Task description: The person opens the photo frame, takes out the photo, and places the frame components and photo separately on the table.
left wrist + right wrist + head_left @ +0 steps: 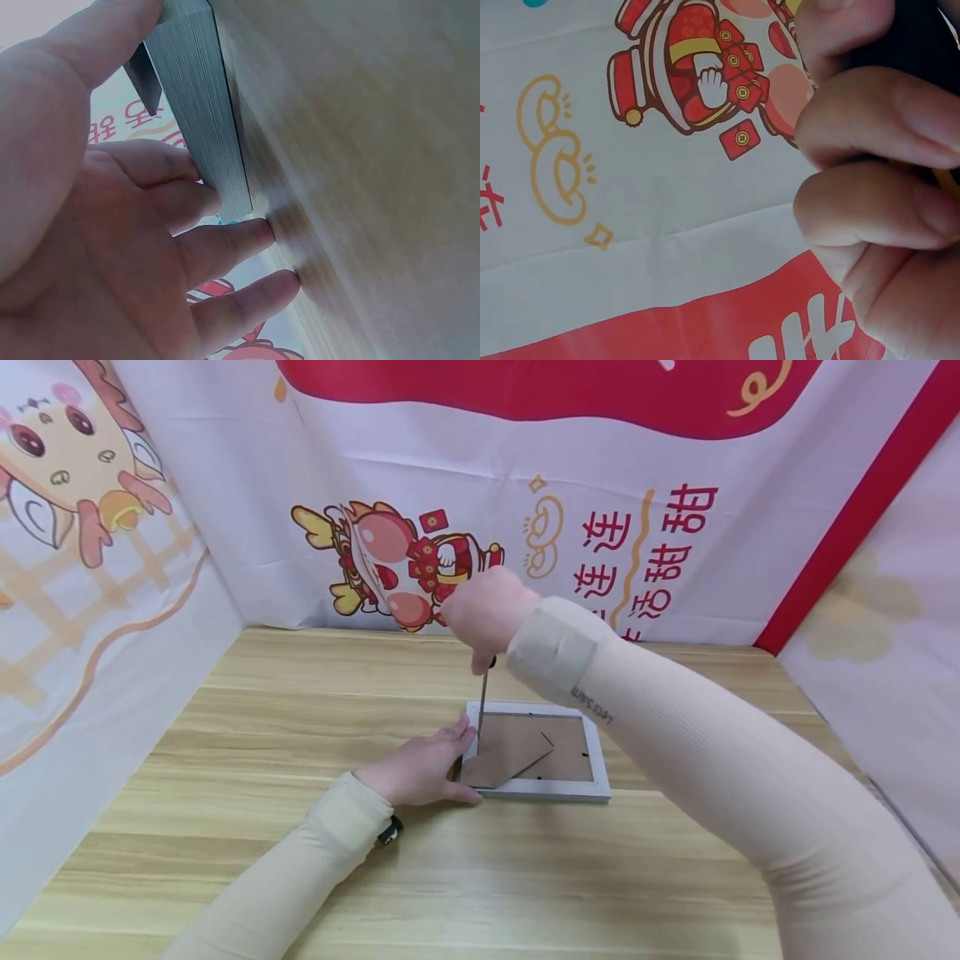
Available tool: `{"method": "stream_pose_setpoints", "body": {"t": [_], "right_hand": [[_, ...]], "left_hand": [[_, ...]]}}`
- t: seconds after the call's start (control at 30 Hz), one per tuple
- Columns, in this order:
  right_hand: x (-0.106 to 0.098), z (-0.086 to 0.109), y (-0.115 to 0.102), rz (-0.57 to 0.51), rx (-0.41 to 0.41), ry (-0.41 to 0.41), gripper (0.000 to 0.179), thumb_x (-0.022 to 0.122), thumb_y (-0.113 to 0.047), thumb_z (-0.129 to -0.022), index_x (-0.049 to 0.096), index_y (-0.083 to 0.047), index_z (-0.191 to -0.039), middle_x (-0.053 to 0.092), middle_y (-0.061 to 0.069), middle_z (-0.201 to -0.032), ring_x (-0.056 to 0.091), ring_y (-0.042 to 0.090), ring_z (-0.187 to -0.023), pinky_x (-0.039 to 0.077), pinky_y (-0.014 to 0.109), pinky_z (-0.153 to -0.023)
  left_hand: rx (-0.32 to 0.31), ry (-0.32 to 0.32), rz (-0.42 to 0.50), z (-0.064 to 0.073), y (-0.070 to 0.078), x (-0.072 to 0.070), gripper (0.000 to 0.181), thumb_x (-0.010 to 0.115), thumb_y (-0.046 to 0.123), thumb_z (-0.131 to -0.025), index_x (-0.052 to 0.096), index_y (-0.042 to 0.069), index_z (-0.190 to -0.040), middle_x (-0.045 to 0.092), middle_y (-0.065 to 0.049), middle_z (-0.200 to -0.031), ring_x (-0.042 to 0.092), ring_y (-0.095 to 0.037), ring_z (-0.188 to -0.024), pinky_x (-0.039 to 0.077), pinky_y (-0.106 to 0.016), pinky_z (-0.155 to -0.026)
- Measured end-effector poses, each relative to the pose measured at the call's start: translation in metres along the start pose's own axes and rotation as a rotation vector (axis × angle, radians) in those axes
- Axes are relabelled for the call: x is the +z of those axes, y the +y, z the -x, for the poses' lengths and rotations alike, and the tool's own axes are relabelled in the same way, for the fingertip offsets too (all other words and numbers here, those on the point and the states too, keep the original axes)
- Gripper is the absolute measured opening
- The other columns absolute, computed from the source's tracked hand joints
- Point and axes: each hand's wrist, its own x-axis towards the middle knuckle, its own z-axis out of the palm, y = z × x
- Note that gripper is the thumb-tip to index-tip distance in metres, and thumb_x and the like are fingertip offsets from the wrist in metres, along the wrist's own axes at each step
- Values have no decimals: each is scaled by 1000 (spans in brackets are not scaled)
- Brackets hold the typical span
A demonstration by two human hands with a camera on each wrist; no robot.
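Observation:
A picture frame (602,787) with a pale grey border lies on the wooden table, its brown backing board (566,760) facing up. A brown stand flap (483,770) angles over the board's left part. My left hand (416,768) holds the frame's left end, thumb at the near corner and fingers at the far side; the left wrist view shows the frame's grey side edge (199,105) between them. My right hand (491,610) is raised above the frame and grips the dark handle (907,56) of a screwdriver (483,697). Its thin shaft points down to the frame's left inner edge.
Small dark metal tabs (585,754) line the board's edges. Behind the table hangs a white cloth (465,452) with red and cartoon prints, and more printed cloth (97,610) stands at the left. Wooden tabletop (525,877) extends around the frame.

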Motion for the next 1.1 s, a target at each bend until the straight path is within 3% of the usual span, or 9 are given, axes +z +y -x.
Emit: {"method": "stream_pose_setpoints", "body": {"t": [0.2, 0.37, 0.43, 0.53, 0.73, 0.9, 1.1], "right_hand": [[0, -1, 0, 0, 12, -22, 40, 82, -50, -76, 69, -18, -97, 67, -5, -88, 62, 14, -84, 54, 35, -83], [9, 7, 7, -52, 19, 0, 43, 82, -48, -77, 69, -15, -101, 68, -2, -87, 62, 17, -82, 54, 33, -82], [16, 13, 13, -113, 39, -14, 43, 83, -45, -78, 69, -13, -103, 67, -2, -87, 62, 17, -81, 54, 32, -80], [33, 24, 24, -243, 88, -37, 35, 83, -41, -79, 68, -14, -94, 67, -2, -83, 62, 16, -77, 53, 30, -71], [86, 49, 52, -475, 131, -30, 28, 77, -43, -85, 69, -18, -76, 65, -1, -71, 56, 16, -65, 48, 31, -60], [148, 79, 70, -624, 122, 78, 31, 71, -44, -91, 67, -18, -74, 57, -3, -66, 50, 14, -60, 43, 31, -56], [209, 106, 73, -841, 127, 232, 28, 65, -39, -96, 63, -15, -83, 53, -3, -68, 49, 14, -63, 42, 33, -59]], "left_hand": [[21, 7, 3, 1, 2, -2, 100, 75, 52, -84, 29, -6, -152, 18, -23, -160, 28, -34, -144, 32, -46, -112], [-12, -11, 18, 0, 3, -1, 102, 74, 55, -83, 27, -2, -154, 15, -18, -162, 26, -31, -145, 29, -44, -114], [-27, -16, 15, -1, 3, 0, 103, 73, 57, -83, 26, 0, -155, 15, -16, -162, 25, -31, -145, 27, -44, -115], [-36, -12, -7, -1, 2, 1, 104, 72, 59, -83, 26, 0, -155, 15, -16, -162, 27, -34, -144, 27, -46, -115], [-26, -11, -27, 0, 2, 2, 102, 72, 57, -84, 27, -2, -154, 15, -19, -161, 29, -38, -143, 28, -47, -114], [-19, -17, -21, 0, 3, 2, 101, 73, 54, -85, 26, -4, -154, 14, -21, -161, 28, -37, -143, 27, -45, -115], [-24, -10, -27, 0, 2, 2, 102, 72, 56, -84, 26, -3, -154, 14, -19, -161, 27, -35, -144, 26, -44, -115]]}}
